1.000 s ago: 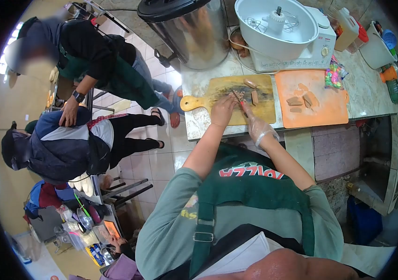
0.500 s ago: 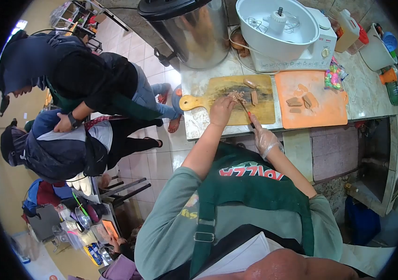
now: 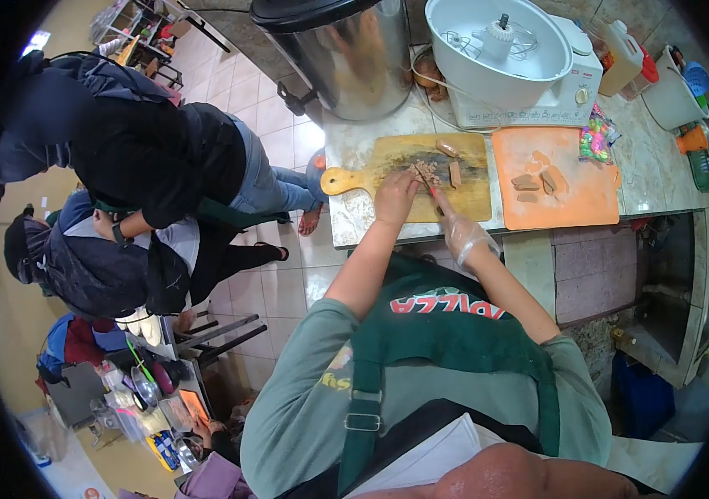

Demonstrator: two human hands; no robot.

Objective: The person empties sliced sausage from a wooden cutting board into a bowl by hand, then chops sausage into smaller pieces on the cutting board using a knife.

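Observation:
My right hand (image 3: 460, 233), in a clear plastic glove, is closed around the red handle of a knife (image 3: 433, 190). The blade reaches into a small heap of chopped brown sausage (image 3: 426, 172) on a wooden cutting board (image 3: 388, 150). Beside the blade tip, my bare left hand (image 3: 396, 198) has its fingers bunched together at the heap. Whether they pinch meat or touch the blade is hidden. A whole-looking sausage piece (image 3: 448, 148) and a cut length of sausage (image 3: 455, 173) lie to the right on the same board.
An orange cutting board (image 3: 571, 204) holds several sausage pieces (image 3: 526, 182) and a colourful packet (image 3: 595, 137). Behind stand a white mixer (image 3: 529, 104) and a large steel container (image 3: 363, 75). Two people (image 3: 146, 150) stand at the left, near the counter's end.
My right hand has shifted slightly left and up with the knife, and the blade has moved further into the heap. My left hand barely moves. The standing person at the left has shifted.

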